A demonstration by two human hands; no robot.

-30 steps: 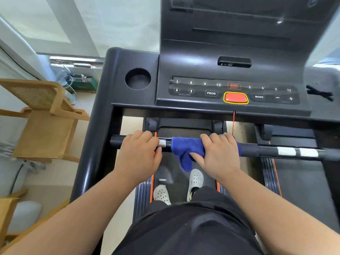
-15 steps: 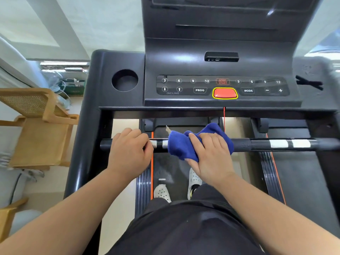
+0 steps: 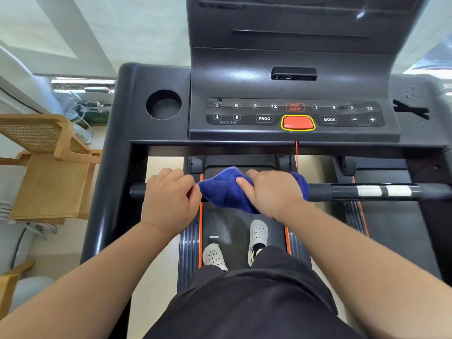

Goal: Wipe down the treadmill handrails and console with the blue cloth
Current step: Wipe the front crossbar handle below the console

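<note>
Though crumpled, cloth (image 3: 223, 193) under right hand (image 3: 272, 193)

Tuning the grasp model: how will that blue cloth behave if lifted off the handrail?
Probably floppy: the blue cloth bunches and drapes over the handrail under the right hand. Likely light: one hand holds the whole bundle. Plush-looking pile suggests grippy, not slippery.

Bright, soft daylight, mostly from pale windows top L & far R. Broad glare patches on the glossy black plastic treadmill console (image 3: 244, 77), plus a small hot spot near its top R. R-side btn labels are washed out; centre ones are legible.

Evenly lit & sharp: left hand (image 3: 168, 201), right hand (image 3: 274, 192), bunched blue fleece cloth (image 3: 222, 194). Thin sheen along the black tubular handrail bar (image 3: 342, 192). Faint shadows on the dark running belt (image 3: 234, 226).

Fisheye bends the edges; the light wooden cane-back chair (image 3: 49, 182) at L looks skewed & slightly smeared.
</note>
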